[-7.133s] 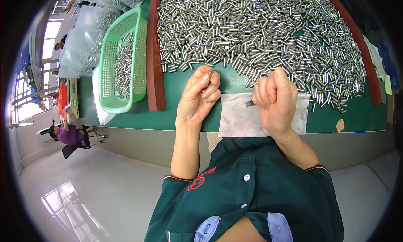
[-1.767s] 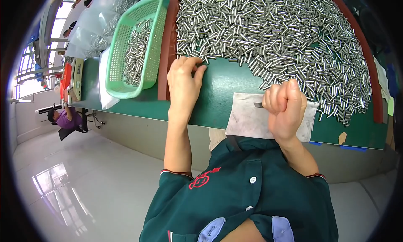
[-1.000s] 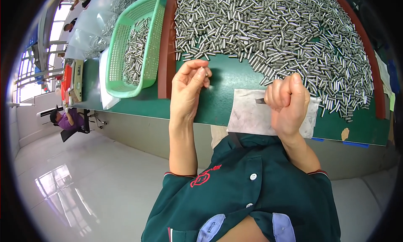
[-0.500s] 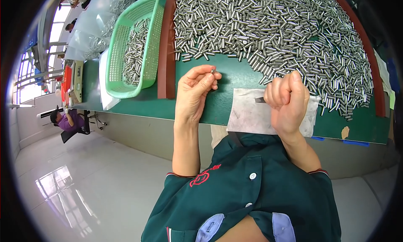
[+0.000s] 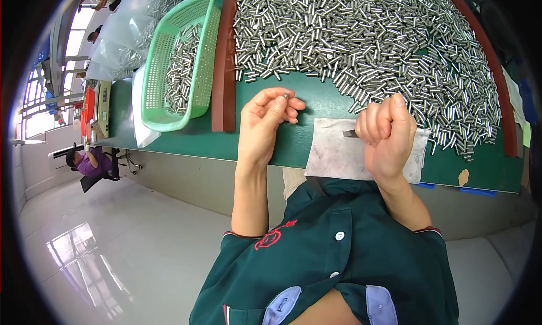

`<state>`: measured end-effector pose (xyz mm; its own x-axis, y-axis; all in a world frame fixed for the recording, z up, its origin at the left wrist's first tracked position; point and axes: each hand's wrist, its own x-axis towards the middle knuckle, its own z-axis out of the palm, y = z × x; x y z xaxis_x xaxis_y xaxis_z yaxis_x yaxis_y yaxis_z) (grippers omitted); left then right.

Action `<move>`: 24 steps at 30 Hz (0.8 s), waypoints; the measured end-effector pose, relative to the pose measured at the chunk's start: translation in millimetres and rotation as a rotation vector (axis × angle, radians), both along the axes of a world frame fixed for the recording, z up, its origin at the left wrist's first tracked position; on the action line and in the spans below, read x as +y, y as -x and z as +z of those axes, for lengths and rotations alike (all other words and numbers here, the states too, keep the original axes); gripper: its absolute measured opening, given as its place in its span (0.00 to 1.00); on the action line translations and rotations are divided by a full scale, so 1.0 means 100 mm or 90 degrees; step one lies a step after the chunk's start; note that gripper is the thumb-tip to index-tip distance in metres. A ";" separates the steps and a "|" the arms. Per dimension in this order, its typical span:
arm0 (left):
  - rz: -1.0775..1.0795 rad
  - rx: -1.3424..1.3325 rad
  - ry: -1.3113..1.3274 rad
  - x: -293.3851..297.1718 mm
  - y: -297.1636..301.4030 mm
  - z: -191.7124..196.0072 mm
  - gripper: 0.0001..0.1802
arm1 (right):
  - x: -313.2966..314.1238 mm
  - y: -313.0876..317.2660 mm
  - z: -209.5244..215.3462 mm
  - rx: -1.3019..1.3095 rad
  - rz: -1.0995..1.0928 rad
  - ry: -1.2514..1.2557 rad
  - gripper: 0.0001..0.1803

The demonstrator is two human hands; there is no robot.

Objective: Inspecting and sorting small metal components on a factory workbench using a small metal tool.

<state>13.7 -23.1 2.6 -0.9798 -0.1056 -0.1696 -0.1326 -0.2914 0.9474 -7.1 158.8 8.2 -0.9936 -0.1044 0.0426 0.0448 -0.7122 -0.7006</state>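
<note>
My left hand (image 5: 263, 122) pinches a small metal pin (image 5: 286, 96) between thumb and forefinger, only its end showing; the other fingers are loosely curled. To the right, my right hand (image 5: 388, 134) is closed in a fist around a tool whose flat, dark metal tip (image 5: 350, 134) sticks out toward the left. Its handle is hidden in the fist. Under that hand lies a stained white cloth (image 5: 333, 156) at the table's near edge. Just beyond both hands spreads a large heap of shiny cylindrical metal pins (image 5: 361, 37).
A light green plastic basket (image 5: 148, 93) with more pins stands at the left. Dark red strips (image 5: 224, 82) edge the heap on the green table (image 5: 305, 91). Clear plastic bags (image 5: 116, 45) and a scale (image 5: 102, 108) are farther left. A seated person (image 5: 93, 161) is in the background.
The lower fingers of my left hand have loosened and reach slightly farther right, with the pin still in the pinch. My right hand has hardly moved.
</note>
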 end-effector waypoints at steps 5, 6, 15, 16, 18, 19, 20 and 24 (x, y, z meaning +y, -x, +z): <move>-0.085 0.180 0.579 0.40 -0.17 0.14 0.05 | -0.01 0.03 0.00 -0.034 0.009 -0.038 0.23; -0.098 0.206 0.635 0.46 -0.20 0.13 0.06 | -0.02 0.04 0.00 -0.032 0.010 -0.034 0.24; -0.055 0.252 0.758 0.62 -0.26 -0.07 0.05 | 0.05 0.06 -0.03 -0.087 -0.029 0.049 0.24; -0.045 0.259 0.748 0.62 -0.26 -0.09 0.05 | 0.05 0.05 -0.03 -0.088 -0.031 0.048 0.24; -0.036 0.266 0.738 0.62 -0.26 -0.11 0.05 | 0.05 0.06 -0.05 -0.073 -0.015 0.042 0.24; -0.034 0.266 0.733 0.62 -0.26 -0.11 0.05 | 0.05 0.06 -0.04 -0.074 -0.016 0.044 0.25; -0.032 0.266 0.727 0.62 -0.26 -0.11 0.05 | 0.06 0.05 -0.04 -0.075 -0.018 0.043 0.25; -0.031 0.255 0.725 0.61 -0.26 -0.10 0.05 | 0.05 0.06 -0.03 -0.086 -0.019 0.050 0.25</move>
<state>39.8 38.2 -7.8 -0.9490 0.0414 0.3127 0.2412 0.7340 0.6349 -12.6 164.3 5.6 -0.9935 -0.0758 -0.0852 0.1126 -0.7674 -0.6312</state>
